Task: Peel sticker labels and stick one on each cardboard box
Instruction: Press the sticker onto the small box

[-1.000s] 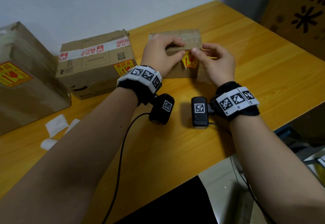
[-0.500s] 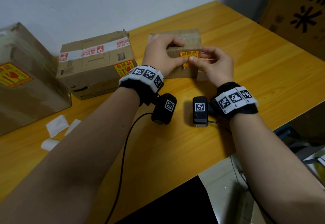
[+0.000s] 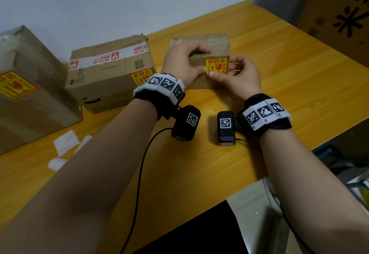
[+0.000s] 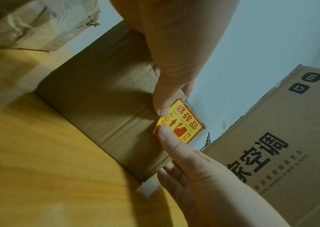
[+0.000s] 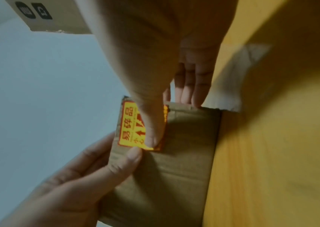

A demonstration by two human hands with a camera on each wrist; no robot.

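A small cardboard box (image 3: 217,41) stands at the back middle of the table. A yellow and red sticker (image 3: 216,66) lies flat on its front face. My left hand (image 3: 183,62) grips the box, fingers curled over its top and thumb at the sticker's left edge. My right hand (image 3: 235,76) presses its thumb on the sticker's lower left corner, with straight fingers by the box's right end. The left wrist view has both thumbs meeting on the sticker (image 4: 184,122). In the right wrist view my thumb covers the middle of the sticker (image 5: 129,127).
A medium box (image 3: 107,70) and a large box (image 3: 24,94) stand to the left, each bearing a sticker. White backing papers (image 3: 65,144) lie near the left front. A big printed carton (image 3: 339,14) stands off the table's right edge. Another backing paper (image 5: 233,92) lies beside the small box.
The sticker hung curled from the box edge a second ago and now lies flat on the front face. My right thumb has slid down to its lower left corner.
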